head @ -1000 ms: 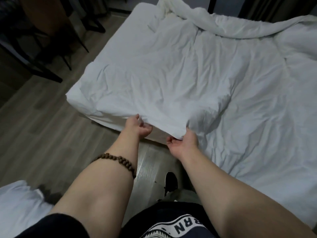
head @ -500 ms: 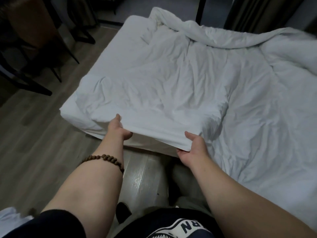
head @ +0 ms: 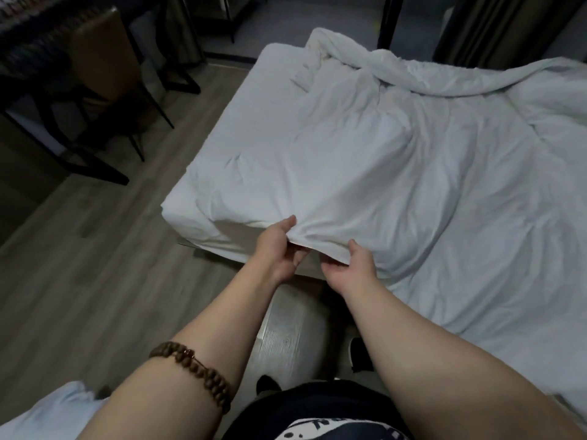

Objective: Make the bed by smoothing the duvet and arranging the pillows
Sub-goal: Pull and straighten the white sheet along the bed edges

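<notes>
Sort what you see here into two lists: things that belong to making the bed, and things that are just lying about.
Belongs to the job:
- duvet, its near edge held
- left hand, gripping that edge
- right hand, gripping that edge

Just lying about:
- chair
- bead bracelet
- wooden floor

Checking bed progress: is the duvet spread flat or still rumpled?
Rumpled: the white duvet is creased, with a bunched roll along its far edge.

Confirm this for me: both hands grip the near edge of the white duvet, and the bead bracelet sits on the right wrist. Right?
Not quite. The bead bracelet is on the left wrist, not the right, as the head view shows. The rest holds: the left hand and the right hand both grip the near edge of the white duvet.
</notes>
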A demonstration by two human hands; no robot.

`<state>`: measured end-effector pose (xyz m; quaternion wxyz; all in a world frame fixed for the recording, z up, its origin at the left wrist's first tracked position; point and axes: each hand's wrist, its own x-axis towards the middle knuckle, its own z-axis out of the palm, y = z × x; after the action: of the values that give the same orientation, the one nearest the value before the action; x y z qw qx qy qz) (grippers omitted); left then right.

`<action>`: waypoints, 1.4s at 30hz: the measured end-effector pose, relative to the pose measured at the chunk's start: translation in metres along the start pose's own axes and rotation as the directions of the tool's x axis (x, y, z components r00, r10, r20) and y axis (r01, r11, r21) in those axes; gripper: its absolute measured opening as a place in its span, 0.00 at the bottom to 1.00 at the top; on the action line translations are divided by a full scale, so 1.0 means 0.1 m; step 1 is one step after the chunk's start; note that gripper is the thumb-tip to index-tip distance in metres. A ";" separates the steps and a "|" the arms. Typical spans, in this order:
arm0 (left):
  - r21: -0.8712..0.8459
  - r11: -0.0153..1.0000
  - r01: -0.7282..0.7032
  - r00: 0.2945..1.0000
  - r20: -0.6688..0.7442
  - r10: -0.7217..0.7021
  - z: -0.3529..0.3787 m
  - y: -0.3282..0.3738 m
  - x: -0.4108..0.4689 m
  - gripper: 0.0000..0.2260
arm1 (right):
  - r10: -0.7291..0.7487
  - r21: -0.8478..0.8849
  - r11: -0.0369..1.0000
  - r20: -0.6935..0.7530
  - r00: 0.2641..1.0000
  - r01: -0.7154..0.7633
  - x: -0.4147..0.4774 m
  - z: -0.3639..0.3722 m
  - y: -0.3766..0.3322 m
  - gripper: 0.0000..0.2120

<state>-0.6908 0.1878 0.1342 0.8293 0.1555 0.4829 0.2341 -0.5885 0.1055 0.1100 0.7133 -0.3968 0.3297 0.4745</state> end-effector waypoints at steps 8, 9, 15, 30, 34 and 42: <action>-0.322 0.946 0.041 0.997 0.068 -0.020 -0.04 0.30 0.19 0.14 | -0.094 0.081 0.993 0.078 0.993 0.088 0.04 0.27 -0.07 0.23; -0.354 0.933 0.061 0.996 0.077 -0.036 0.01 0.32 0.22 0.15 | -0.104 0.085 0.992 0.064 0.993 0.098 0.07 0.27 -0.13 0.25; -0.530 0.848 0.023 1.000 0.011 -0.020 -0.02 0.48 0.52 0.15 | -0.152 -0.003 0.988 0.020 0.988 0.152 0.13 0.11 -0.44 0.17; -0.089 0.913 -0.398 0.892 -0.269 0.363 -0.42 0.61 0.19 0.08 | -0.035 -0.208 0.978 -0.038 0.999 0.026 0.13 0.28 0.11 0.12; -0.082 0.920 -0.384 0.904 -0.237 0.356 -0.43 0.60 0.09 0.07 | 0.048 -0.190 0.981 -0.004 0.999 -0.048 0.07 0.52 0.54 0.10; -0.379 0.901 -0.212 0.977 -0.117 0.181 -0.57 0.92 0.35 0.14 | -0.064 0.031 0.998 0.056 0.996 0.063 0.00 0.93 0.53 0.19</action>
<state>-0.7472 0.2858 0.1255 0.7961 0.0261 0.4408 0.4139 -0.6294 0.1994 0.1396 0.7428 -0.3829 0.3032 0.4579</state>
